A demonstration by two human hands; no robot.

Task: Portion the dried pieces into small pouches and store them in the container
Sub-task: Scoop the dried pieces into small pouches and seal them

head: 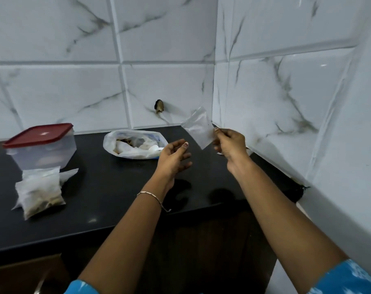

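Observation:
My right hand (pixel 229 143) pinches the edge of a small empty clear pouch (pixel 198 127), held up in the air near the wall corner. My left hand (pixel 174 157) hovers just left of it with fingers relaxed and holding nothing. Behind my left hand lies an open plastic bag of dried pieces (pixel 133 144) on the black counter (pixel 108 200). At the far left stands a clear container with a red lid (pixel 42 145), lid on. In front of it lie filled small pouches (pixel 39 193) with brownish pieces inside.
White marble-look tiled walls meet in a corner at the right, close to my right hand. A small dark hole or fitting (pixel 159 106) sits in the back wall. The counter's front edge runs below my forearms, with dark cabinet fronts underneath.

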